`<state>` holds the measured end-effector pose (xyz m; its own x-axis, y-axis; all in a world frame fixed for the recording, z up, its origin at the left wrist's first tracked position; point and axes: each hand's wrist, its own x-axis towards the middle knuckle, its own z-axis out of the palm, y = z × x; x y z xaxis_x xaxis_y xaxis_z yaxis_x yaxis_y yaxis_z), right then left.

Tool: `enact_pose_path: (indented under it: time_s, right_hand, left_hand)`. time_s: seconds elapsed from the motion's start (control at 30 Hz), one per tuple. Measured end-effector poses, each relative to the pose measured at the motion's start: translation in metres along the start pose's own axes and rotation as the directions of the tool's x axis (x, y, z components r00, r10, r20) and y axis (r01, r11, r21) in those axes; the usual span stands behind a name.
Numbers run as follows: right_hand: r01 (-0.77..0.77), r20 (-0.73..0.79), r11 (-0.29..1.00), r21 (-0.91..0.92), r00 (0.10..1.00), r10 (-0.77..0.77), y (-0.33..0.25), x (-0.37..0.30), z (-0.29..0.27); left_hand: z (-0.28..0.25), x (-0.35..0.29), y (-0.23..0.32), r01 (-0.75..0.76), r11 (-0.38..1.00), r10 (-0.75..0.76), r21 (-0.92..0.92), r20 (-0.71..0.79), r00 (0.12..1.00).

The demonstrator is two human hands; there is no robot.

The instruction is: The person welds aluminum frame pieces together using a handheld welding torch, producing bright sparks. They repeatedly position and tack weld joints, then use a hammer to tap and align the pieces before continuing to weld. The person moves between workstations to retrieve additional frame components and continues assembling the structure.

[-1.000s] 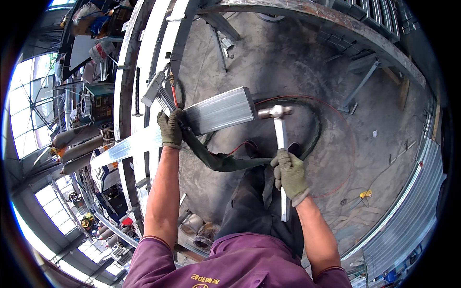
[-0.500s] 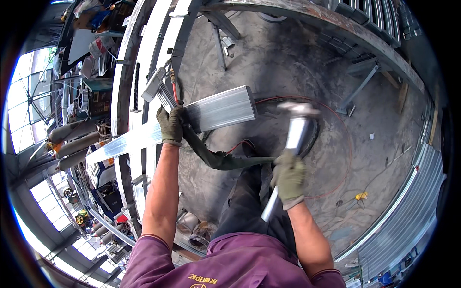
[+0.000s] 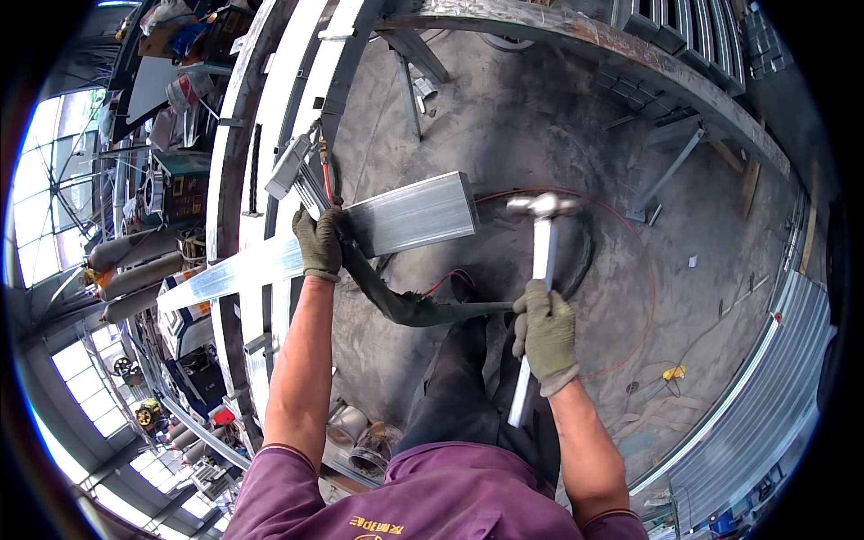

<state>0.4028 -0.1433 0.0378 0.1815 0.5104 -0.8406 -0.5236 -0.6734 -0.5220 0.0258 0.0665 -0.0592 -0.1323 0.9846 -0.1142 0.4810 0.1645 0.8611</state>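
My right hand [image 3: 548,335], in an olive work glove, is closed round the handle of a hammer [image 3: 544,245]. Its metal head points away from me, to the right of a silver metal profile's [image 3: 414,213] end. At the left, my gloved left hand [image 3: 318,243] is wrapped round the near end of a silver ribbed tool [image 3: 295,169] with a brass and red fitting; its exact kind is unclear. The profile lies across the rails beside that hand. From the left hand a dark green sleeve-like strip [image 3: 409,308] sags across my legs toward the right hand.
Long pale rails [image 3: 236,153] run up the left side. A steel frame beam [image 3: 585,38] crosses the far side. A thin red hose [image 3: 650,270] loops over the floor. Corrugated sheets [image 3: 756,396] lie at the right, and buckets [image 3: 373,445] stand near my legs.
The hammer has swung more upright, its head shifting left and its handle end right. My right hand has turned slightly with it. The left hand stays nearly in place.
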Motion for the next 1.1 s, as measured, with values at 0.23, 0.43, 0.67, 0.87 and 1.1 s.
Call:
enact_pose_path:
  time_s: [0.23, 0.43, 0.67, 0.87, 1.1]
  right_hand:
    - [0.000, 0.053, 0.983, -0.182, 0.999, 0.010, -0.016, 0.016, -0.007]
    - [-0.056, 0.029, 0.974, -0.218, 0.998, 0.063, -0.010, 0.013, 0.020]
    - [0.012, 0.011, 0.989, -0.145, 1.000, -0.011, -0.016, 0.023, 0.022]
    - [0.029, 0.038, 0.997, -0.077, 0.999, -0.026, -0.016, 0.024, 0.027]
    - [0.018, 0.039, 0.991, -0.132, 0.999, -0.013, -0.021, 0.026, 0.025]
  left_hand:
    - [0.001, 0.001, 0.003, -0.038, 0.999, 0.038, -0.005, -0.014, 0.999]
    - [0.008, 0.001, 0.005, -0.035, 0.999, 0.035, -0.015, -0.028, 0.999]
    - [0.003, 0.000, 0.007, -0.023, 1.000, 0.023, -0.003, -0.014, 1.000]
    - [0.003, 0.000, 0.008, -0.002, 1.000, 0.002, -0.027, -0.004, 1.000]
    - [0.002, 0.000, 0.001, -0.071, 0.997, 0.071, 0.036, 0.000, 0.998]
